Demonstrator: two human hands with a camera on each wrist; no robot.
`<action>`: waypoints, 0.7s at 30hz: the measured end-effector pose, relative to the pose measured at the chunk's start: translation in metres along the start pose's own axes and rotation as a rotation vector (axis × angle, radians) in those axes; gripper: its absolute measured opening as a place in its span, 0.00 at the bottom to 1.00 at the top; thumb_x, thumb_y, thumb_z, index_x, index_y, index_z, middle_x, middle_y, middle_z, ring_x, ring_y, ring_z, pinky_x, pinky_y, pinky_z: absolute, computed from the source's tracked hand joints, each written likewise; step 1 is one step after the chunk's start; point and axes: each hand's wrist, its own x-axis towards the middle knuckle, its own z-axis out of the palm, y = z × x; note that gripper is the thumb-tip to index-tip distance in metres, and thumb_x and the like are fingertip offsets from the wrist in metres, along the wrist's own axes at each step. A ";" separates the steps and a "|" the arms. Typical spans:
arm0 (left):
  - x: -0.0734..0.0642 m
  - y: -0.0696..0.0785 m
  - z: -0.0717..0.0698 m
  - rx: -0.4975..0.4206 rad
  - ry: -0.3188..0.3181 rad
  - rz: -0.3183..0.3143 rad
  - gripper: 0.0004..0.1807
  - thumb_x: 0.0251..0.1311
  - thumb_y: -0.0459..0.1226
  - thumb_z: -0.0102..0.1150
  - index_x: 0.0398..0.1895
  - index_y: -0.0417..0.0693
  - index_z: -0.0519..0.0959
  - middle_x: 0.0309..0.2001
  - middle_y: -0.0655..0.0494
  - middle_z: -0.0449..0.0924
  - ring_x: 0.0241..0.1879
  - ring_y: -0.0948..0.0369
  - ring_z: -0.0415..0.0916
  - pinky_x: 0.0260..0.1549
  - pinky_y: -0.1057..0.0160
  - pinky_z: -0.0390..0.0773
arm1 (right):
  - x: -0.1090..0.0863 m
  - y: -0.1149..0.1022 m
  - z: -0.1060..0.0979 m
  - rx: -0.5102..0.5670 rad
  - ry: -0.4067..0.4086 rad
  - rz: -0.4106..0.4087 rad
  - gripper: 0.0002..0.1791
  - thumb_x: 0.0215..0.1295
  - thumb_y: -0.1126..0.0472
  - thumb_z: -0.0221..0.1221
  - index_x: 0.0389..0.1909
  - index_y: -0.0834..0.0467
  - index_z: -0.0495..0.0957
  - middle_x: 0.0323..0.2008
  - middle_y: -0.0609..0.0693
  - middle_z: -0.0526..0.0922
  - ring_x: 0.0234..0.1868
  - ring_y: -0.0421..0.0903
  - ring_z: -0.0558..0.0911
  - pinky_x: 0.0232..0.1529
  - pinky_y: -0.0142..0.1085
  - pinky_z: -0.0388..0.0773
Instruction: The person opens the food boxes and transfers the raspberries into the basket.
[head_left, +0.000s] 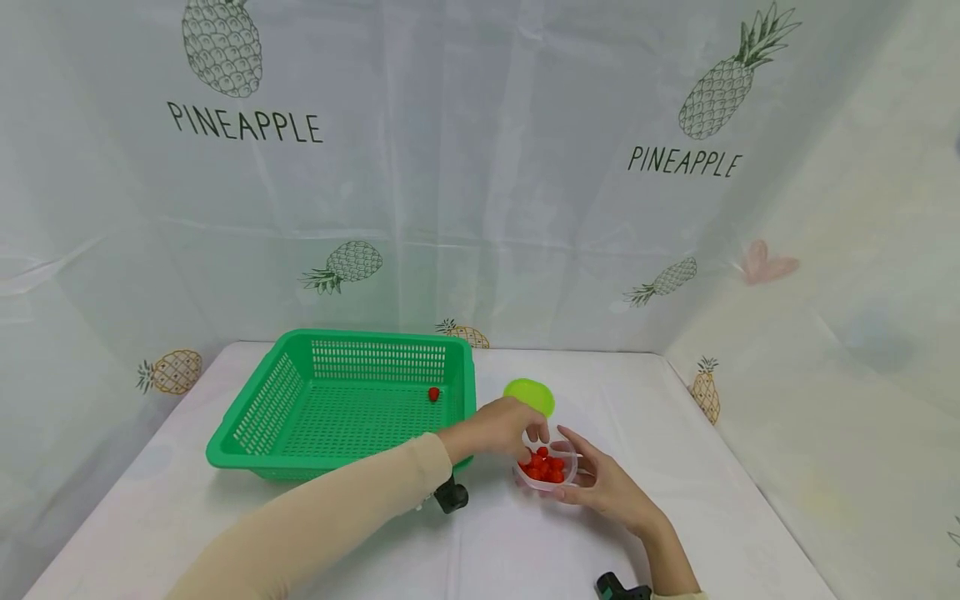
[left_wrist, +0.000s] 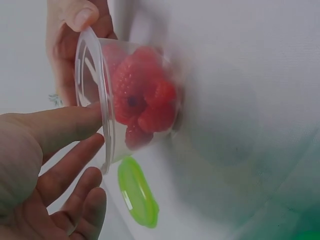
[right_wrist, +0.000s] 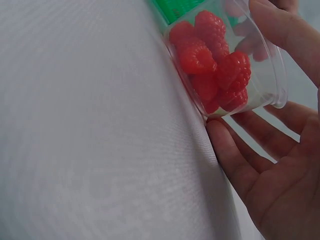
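Observation:
A clear plastic tub (head_left: 572, 467) with a raised rim stands on the white table, holding several red raspberries (left_wrist: 137, 92). My right hand (head_left: 611, 492) grips the tub from its right side, thumb and fingers spread round the wall near the rim. From the left, my left hand (head_left: 506, 427) reaches over the tub's mouth. In the left wrist view, its thumb and forefinger dip at the rim, and no berry shows between them. The other fingers bend loosely outside. One more raspberry (head_left: 433, 394) lies in the green basket (head_left: 341, 462), near its right wall.
Just behind the tub lies a lime-green lid (head_left: 530, 397). The large basket takes up the table's left half, its right wall close to my left wrist. A pineapple-print sheet (head_left: 465, 183) hangs behind the table and along its sides.

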 end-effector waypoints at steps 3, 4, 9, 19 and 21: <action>0.000 0.002 0.003 0.024 -0.002 -0.012 0.13 0.61 0.34 0.77 0.47 0.57 0.89 0.45 0.62 0.87 0.44 0.67 0.77 0.42 0.67 0.79 | -0.001 0.000 0.000 0.003 -0.001 0.002 0.53 0.63 0.56 0.75 0.85 0.52 0.56 0.75 0.60 0.71 0.69 0.59 0.78 0.59 0.27 0.78; 0.000 0.003 0.004 0.033 -0.002 -0.013 0.13 0.61 0.34 0.77 0.47 0.57 0.89 0.45 0.62 0.87 0.44 0.66 0.77 0.42 0.67 0.79 | -0.001 0.000 0.000 0.001 0.000 0.001 0.53 0.63 0.56 0.75 0.85 0.52 0.56 0.75 0.60 0.71 0.69 0.59 0.78 0.59 0.27 0.79; 0.000 0.006 0.005 0.050 -0.002 -0.016 0.13 0.61 0.33 0.77 0.47 0.56 0.89 0.45 0.60 0.88 0.45 0.65 0.77 0.41 0.67 0.79 | -0.001 0.002 0.000 -0.007 -0.001 0.003 0.53 0.63 0.56 0.75 0.85 0.52 0.56 0.75 0.60 0.71 0.69 0.59 0.78 0.59 0.28 0.79; 0.003 0.008 0.009 0.099 -0.013 0.008 0.14 0.59 0.31 0.76 0.46 0.57 0.90 0.42 0.64 0.89 0.48 0.65 0.73 0.41 0.69 0.76 | 0.000 0.000 0.000 -0.002 0.007 0.013 0.53 0.64 0.56 0.75 0.85 0.53 0.55 0.75 0.59 0.70 0.67 0.57 0.80 0.59 0.30 0.80; 0.004 0.008 0.010 0.116 -0.009 0.020 0.15 0.59 0.31 0.76 0.46 0.58 0.91 0.41 0.64 0.89 0.47 0.66 0.72 0.40 0.70 0.75 | 0.000 0.000 0.000 -0.010 0.005 0.013 0.53 0.65 0.55 0.75 0.85 0.52 0.55 0.75 0.59 0.70 0.68 0.57 0.79 0.59 0.30 0.80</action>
